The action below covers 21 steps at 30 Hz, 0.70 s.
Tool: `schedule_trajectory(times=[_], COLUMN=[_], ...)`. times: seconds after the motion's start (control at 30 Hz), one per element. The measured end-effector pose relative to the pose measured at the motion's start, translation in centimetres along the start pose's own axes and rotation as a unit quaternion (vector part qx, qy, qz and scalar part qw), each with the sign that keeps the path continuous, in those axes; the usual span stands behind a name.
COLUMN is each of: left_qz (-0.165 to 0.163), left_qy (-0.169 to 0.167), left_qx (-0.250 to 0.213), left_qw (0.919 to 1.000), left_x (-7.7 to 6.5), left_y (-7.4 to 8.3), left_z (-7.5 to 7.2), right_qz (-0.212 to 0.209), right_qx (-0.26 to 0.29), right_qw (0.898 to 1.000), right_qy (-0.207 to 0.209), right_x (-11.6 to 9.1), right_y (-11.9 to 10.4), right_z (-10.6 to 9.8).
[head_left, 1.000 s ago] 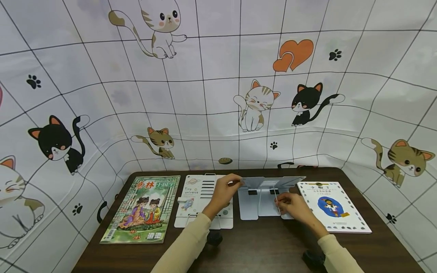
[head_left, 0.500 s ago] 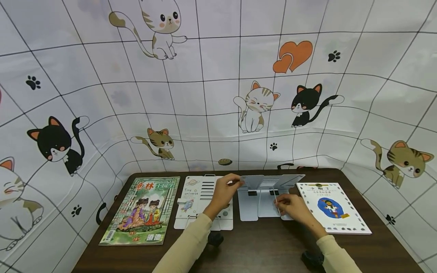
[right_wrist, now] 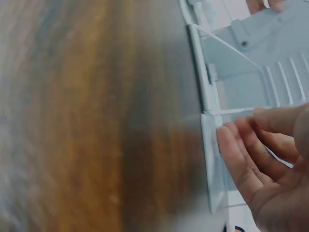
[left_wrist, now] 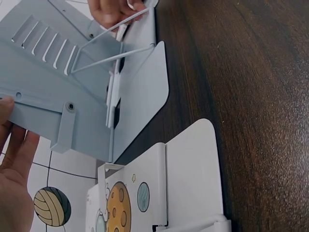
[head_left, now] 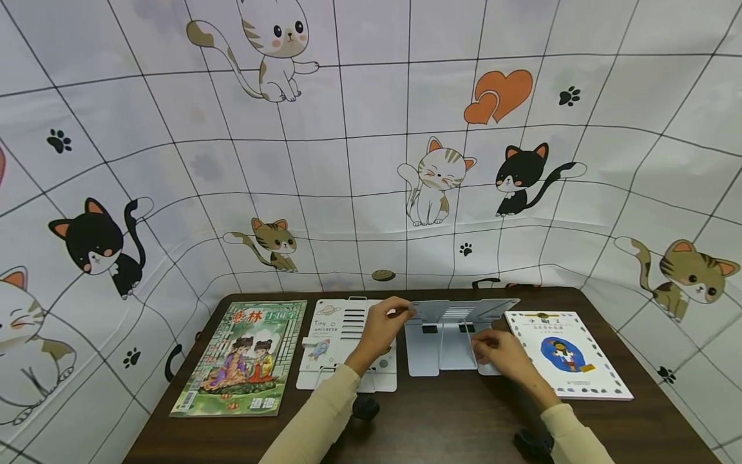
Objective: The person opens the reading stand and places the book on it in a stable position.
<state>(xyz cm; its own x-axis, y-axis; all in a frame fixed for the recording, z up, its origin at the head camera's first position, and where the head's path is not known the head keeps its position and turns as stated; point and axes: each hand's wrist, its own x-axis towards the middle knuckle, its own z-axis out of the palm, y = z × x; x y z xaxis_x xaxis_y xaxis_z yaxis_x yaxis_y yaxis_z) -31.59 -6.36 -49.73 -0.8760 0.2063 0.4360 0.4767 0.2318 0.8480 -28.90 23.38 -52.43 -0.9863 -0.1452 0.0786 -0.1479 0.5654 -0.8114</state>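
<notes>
A blue-grey metal book stand (head_left: 423, 354) stands partly unfolded, its base plates on the table and its slotted back panel (left_wrist: 43, 82) tilted up. My left hand (head_left: 380, 327) pinches the panel's upper left edge between thumb and fingers. At the stand's right side, my right hand (head_left: 503, 354) pinches the wire support leg (left_wrist: 116, 58) near the base. In the right wrist view, the right thumb (right_wrist: 275, 118) lies at the wire's end, fingers bent beneath it. The wire's far end meets the slots in the panel.
Left of the stand lies a folded white book stand (head_left: 321, 328) printed "Tiny universe". A green illustrated magazine (head_left: 243, 361) is at the table's left, a white book (head_left: 591, 374) at the right. Behind the table (head_left: 440, 419) hangs a cat-print cloth (head_left: 371, 161).
My right fingertips have shifted slightly to the right at the wire leg. My left hand keeps its grip on the panel edge, and the stand has hardly moved.
</notes>
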Motion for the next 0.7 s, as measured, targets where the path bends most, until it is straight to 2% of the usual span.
schedule_trajectory(times=[0.07, 0.17, 0.27, 0.37, 0.47, 0.57, 0.7], left_qz=[-0.008, -0.019, -0.02, -0.011, 0.0, 0.006, 0.002], left_qy=[-0.003, -0.006, -0.009, -0.002, 0.013, 0.02, 0.018], left_qx=[0.0, 0.004, -0.002, -0.01, -0.023, -0.03, -0.027], left_qw=[1.0, 0.9998, 0.9998, 0.9999, 0.9997, 0.9993, 0.9995], left_x=[0.0, -0.1, -0.1, -0.2, -0.2, -0.2, -0.2], left_y=[0.0, 0.0, 0.0, -0.1, -0.2, -0.2, -0.3], left_z=[-0.1, -0.2, -0.3, -0.4, -0.4, -0.4, -0.3], right_qz=[0.005, 0.008, -0.008, -0.053, -0.102, -0.119, -0.116], right_qx=[0.027, 0.073, 0.111, 0.143, 0.155, 0.135, 0.097], right_qw=[0.999, 0.991, 0.973, 0.955, 0.948, 0.954, 0.96], right_qy=[0.032, 0.112, 0.201, 0.254, 0.258, 0.24, 0.236], right_x=[-0.2, -0.5, -0.8, -1.0, -1.1, -1.0, -1.0], right_y=[-0.1, -0.2, -0.4, -1.2, -2.1, -2.6, -2.5], right_z=[-0.7, -2.1, -3.8, -5.3, -6.3, -6.6, -6.4])
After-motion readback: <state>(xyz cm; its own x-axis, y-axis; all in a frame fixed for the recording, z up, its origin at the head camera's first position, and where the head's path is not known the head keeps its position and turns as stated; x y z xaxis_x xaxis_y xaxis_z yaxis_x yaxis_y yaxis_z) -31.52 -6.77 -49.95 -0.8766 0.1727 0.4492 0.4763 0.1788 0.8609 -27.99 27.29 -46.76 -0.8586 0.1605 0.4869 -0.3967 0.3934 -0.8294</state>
